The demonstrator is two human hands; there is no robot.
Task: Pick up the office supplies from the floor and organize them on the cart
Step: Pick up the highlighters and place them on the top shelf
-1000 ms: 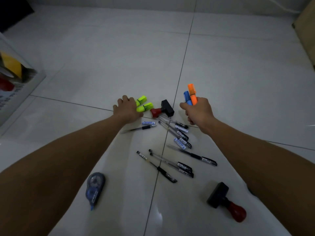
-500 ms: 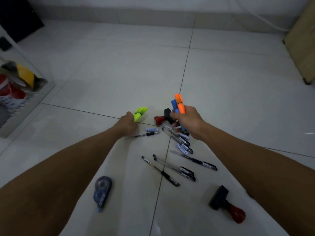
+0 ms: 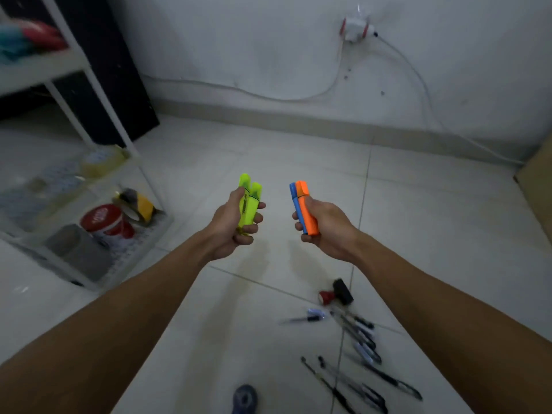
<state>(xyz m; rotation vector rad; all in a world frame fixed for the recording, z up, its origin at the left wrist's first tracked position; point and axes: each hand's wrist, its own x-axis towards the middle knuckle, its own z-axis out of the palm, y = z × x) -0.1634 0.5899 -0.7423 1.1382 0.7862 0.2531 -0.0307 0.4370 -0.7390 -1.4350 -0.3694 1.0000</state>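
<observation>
Both hands lifted off floor — left hand (image 3: 236, 225) grips two yellow highlighters (image 3: 248, 204); right hand (image 3: 325, 231) — one blue highlighter (image 3: 295, 201), one orange highlighter (image 3: 307, 210).

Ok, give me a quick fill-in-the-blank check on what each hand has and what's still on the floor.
1. The left hand grips two ____ highlighters.
2. The right hand holds an orange highlighter beside a ____ one.
3. The stamp with the red handle lies on the ____.
4. The pens lie nearer the ____ arm.

Missing words: yellow; blue; floor; right
</observation>
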